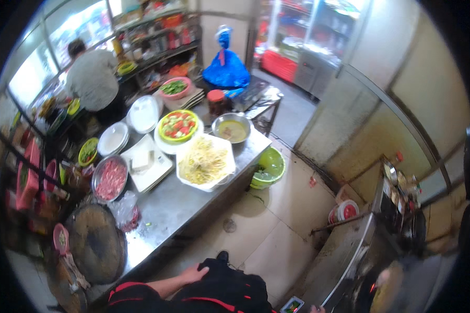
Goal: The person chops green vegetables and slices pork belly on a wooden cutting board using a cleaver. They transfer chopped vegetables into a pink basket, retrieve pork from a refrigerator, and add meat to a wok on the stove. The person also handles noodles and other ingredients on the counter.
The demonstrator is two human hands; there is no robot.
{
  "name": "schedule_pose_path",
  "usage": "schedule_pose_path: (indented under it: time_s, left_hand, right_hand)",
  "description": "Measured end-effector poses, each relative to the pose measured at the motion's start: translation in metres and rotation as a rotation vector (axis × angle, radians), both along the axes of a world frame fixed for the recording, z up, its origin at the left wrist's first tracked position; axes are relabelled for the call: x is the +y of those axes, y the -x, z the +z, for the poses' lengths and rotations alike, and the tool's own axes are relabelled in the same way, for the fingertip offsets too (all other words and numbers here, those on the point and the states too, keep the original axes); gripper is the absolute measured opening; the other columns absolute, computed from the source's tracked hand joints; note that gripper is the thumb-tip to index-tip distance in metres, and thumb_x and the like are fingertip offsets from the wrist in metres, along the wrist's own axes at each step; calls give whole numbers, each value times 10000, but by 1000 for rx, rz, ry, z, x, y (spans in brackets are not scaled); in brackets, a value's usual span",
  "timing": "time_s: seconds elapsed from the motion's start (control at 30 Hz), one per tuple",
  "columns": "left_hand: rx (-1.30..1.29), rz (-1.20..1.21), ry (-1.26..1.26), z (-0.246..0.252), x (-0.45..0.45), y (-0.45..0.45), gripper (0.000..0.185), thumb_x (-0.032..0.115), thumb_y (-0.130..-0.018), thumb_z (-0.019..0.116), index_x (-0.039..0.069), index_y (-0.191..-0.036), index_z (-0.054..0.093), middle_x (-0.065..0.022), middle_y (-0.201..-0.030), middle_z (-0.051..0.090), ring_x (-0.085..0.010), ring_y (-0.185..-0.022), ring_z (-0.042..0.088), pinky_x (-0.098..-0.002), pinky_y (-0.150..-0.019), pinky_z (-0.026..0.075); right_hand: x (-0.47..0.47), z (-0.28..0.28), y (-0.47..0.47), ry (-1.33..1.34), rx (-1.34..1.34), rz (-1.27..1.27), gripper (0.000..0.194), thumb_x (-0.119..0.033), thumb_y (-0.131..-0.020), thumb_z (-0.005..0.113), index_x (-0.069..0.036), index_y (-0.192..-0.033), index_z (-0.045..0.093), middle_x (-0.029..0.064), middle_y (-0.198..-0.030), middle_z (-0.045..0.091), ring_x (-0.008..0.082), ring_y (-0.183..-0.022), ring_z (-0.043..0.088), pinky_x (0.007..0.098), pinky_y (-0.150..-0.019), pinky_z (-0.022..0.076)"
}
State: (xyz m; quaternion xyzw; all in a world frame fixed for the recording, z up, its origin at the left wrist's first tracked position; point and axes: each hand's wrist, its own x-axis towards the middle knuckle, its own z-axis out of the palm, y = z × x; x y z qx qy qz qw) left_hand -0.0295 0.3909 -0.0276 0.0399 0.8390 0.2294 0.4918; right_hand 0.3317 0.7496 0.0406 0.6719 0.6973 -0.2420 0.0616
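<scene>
My left hand is low in front of me, against the black cloth of my clothing. Whether its fingers pinch the cloth is unclear. Only the fingertips of my right hand show at the bottom edge, beside the lower end of a long, thin metal bar. Its grip is cut off by the frame. A small device with a lit screen lies just left of those fingers. To their right is a blurred round pan or wok with yellowish contents and an orange glow beside it.
A steel worktable bears bean sprouts, chopped vegetables, raw meat, stacked plates and a round chopping block. A green bucket stands on the tiled floor. Another person bends over a far counter.
</scene>
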Motion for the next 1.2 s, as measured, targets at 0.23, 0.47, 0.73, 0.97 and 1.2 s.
schedule_pose_path:
  time_s: [0.23,0.47,0.73,0.97,1.2]
  left_hand:
    - [503,-52,-70,31,46,9,587,499,-815,620,35,-1172,568,-182,-998,666,-373,-945,618,-478,-898,430]
    - [736,475,90,48,20,-63,534,457,-846,617,53,-1192,573,-178,-891,667,-376,-831,624,-466,-790,483]
    - [621,968,214,41,32,-199,545,455,-933,532,173,-1393,452,-207,-1166,621,-367,-1101,590,-458,-939,460]
    - [505,1260,177,36,-14,-200,434,319,-931,561,38,-1262,561,-222,-1044,657,-337,-979,643,-398,-853,497]
    - [523,1338,119,8,-160,-208,530,381,-948,528,8,-1323,498,-215,-1132,628,-332,-1041,597,-386,-883,481]
  right_hand:
    - [0,-99,256,469,338,699,476,-207,-825,686,3,-1231,553,168,-962,685,226,-826,672,336,-737,535]
    - [-18,-137,374,773,217,1254,549,-308,-821,704,5,-1244,547,186,-984,696,271,-889,682,365,-797,536]
    - [-46,-158,458,558,-27,1955,490,-387,-799,647,-37,-1142,629,197,-1024,673,351,-998,632,417,-881,501]
    - [-198,-166,483,440,-53,2243,576,-455,-850,571,-44,-1254,566,163,-1163,640,336,-1085,594,412,-942,465]
    - [-401,-151,419,622,167,2608,458,-328,-833,565,-4,-1158,548,252,-1008,649,423,-974,609,496,-851,490]
